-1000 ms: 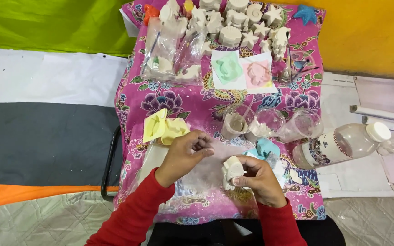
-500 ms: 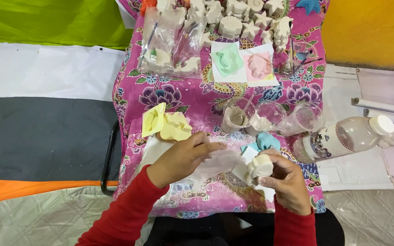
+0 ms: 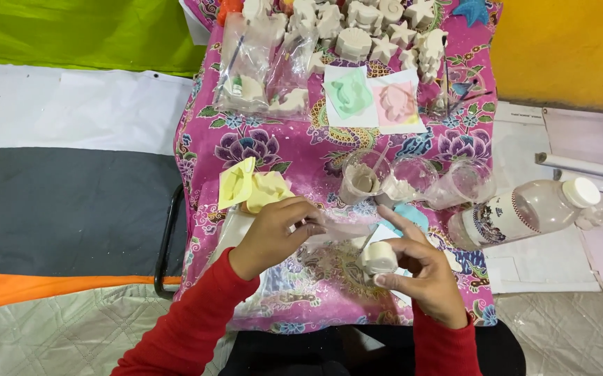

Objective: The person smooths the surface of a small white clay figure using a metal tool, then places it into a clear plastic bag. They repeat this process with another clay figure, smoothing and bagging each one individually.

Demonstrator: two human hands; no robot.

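1. A small white plaster figure [image 3: 379, 257] is held in the right hand [image 3: 423, 278], with the fingers curled round its sides and the thumb laid under it, just above the pink flowered cloth [image 3: 245, 139].
2. The edge of a clear plastic bag [image 3: 339, 228] is pinched by the left hand [image 3: 271, 235]; its fingertips are closed together on the film, and the bag is stretched between the two hands.
3. Compared with half a second ago, the figure is kept at much the same place before the body, but the right index finger is now stretched out toward the blue mould [image 3: 411, 214] instead of being folded in.
4. Compared with a second ago, the figure is found farther to the right and the hands are drawn a little apart.
5. The yellow mould pieces [image 3: 252, 186] are seen just beyond the left hand, unmoved on the cloth.
6. Three clear plastic cups [image 3: 413, 182] are set in a row beyond the hands; the leftmost is filled with grey paste and a stick.
7. A plastic bottle with a white cap [image 3: 528, 212] is laid on its side to the right, partly off the cloth.
8. A green and a pink mould [image 3: 374, 97] are placed farther back, before rows of white casts [image 3: 357, 28].
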